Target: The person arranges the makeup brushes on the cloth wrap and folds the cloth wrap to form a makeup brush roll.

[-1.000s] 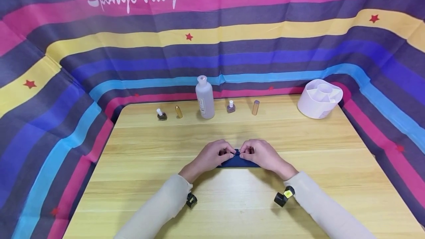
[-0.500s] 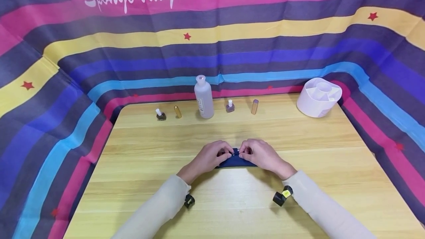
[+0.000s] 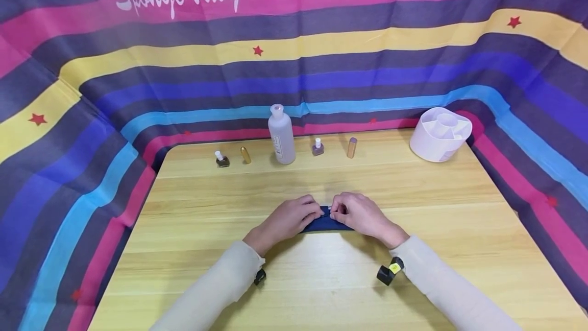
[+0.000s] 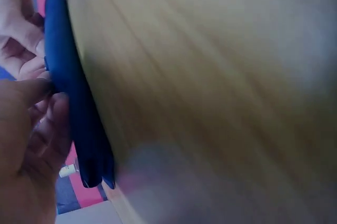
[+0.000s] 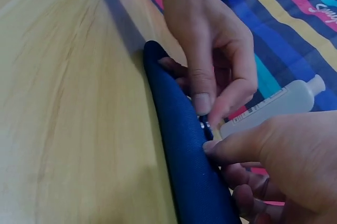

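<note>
A long, narrow navy roll with a leather-like surface lies crosswise on the wooden table, between both hands. Along its far edge, the left hand pinches with thumb and forefinger beside a small dark strap. Close to its right, the right hand pinches the same edge. Small shiny metal bits show between the fingertips in the right wrist view. Folded layers form one end of the roll in the left wrist view. The fingers partly hide the fastening.
Along the table's back edge stand a dark nail polish bottle, a gold tube, a tall translucent bottle, a purple nail polish bottle and a copper-coloured tube. A white divided organizer sits back right, before a striped curtain.
The left hand's fingers have drawn closer together, covering the gap seen earlier between thumb and forefinger. The right hand keeps almost the same place, and the roll stays put.
</note>
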The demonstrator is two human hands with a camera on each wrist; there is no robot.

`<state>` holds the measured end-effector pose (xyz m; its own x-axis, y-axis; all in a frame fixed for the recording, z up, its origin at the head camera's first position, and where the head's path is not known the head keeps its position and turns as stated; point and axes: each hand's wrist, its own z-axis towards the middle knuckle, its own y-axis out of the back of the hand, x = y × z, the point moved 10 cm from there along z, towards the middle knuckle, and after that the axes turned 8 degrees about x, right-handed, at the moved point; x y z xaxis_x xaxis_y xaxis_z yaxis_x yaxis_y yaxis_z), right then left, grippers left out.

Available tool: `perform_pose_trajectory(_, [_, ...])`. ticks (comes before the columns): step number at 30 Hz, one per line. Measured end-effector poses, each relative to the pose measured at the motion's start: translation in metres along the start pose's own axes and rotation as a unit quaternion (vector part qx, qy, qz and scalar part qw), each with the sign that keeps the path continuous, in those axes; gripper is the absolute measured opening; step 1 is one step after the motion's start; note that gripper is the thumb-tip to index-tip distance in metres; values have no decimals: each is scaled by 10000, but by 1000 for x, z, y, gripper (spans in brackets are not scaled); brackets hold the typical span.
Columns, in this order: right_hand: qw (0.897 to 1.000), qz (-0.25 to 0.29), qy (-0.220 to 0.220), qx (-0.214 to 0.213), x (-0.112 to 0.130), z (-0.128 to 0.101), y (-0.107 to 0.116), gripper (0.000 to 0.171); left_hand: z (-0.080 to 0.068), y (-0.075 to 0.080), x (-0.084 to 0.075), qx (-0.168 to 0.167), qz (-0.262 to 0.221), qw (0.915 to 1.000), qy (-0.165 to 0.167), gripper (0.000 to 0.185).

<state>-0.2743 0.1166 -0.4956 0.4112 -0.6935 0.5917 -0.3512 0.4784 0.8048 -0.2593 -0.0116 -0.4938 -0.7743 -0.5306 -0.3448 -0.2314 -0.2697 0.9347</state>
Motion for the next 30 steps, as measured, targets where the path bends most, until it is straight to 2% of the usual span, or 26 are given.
perform_pose_trajectory(2, [10000,-1,-16,-8,0,1,0,12,0,-1,-7,49,705,9972,-227,13])
perform_pose_trajectory(5, [10000,-13,-40,-46,0,1,1,12,-1,-4,-15,85,1562,9867,-451,13])
perform_pose_trajectory(7, [9999,-38,-96,-71,0,2,1,11,-1,-5,-18,81,1897,9803,-535,13])
perform_pose_trajectory(10, [9997,-105,-207,-99,-2,3,1,11,-4,-4,-21,31,2042,9773,-558,14])
perform_pose_trajectory(12, [9993,-191,-311,-83,-2,6,0,13,-5,-4,-17,142,1534,9872,-416,18])
perform_pose_trajectory(14, [9986,-288,-438,-27,-3,8,0,17,-5,-6,-7,347,571,9978,-44,19])
perform_pose_trajectory(15, [9983,-330,-481,2,-3,9,-1,19,-5,-6,0,394,-35,9990,222,18])
perform_pose_trajectory(16, [9980,-365,-511,32,-3,10,-1,20,-5,-6,7,397,-664,9957,516,17])
perform_pose_trajectory(17, [9978,-384,-540,66,-3,11,0,21,-5,-7,14,377,-1236,9882,823,15])
perform_pose_trajectory(19, [9974,-371,-609,137,-3,12,0,22,-4,-8,24,308,-1882,9730,1302,10])
perform_pose_trajectory(21, [9972,-311,-645,210,-4,13,-1,22,-2,-9,29,269,-2113,9641,1586,7])
perform_pose_trajectory(24, [9963,-232,-756,322,-5,14,-3,22,-1,-11,33,359,-2099,9599,1823,8])
perform_pose_trajectory(28, [9968,-206,-717,298,-5,14,-2,22,0,-10,33,388,-2087,9596,1845,9])
perform_pose_trajectory(30, [9984,-196,-486,199,-4,11,-1,19,0,-7,30,470,-2071,9627,1676,10])
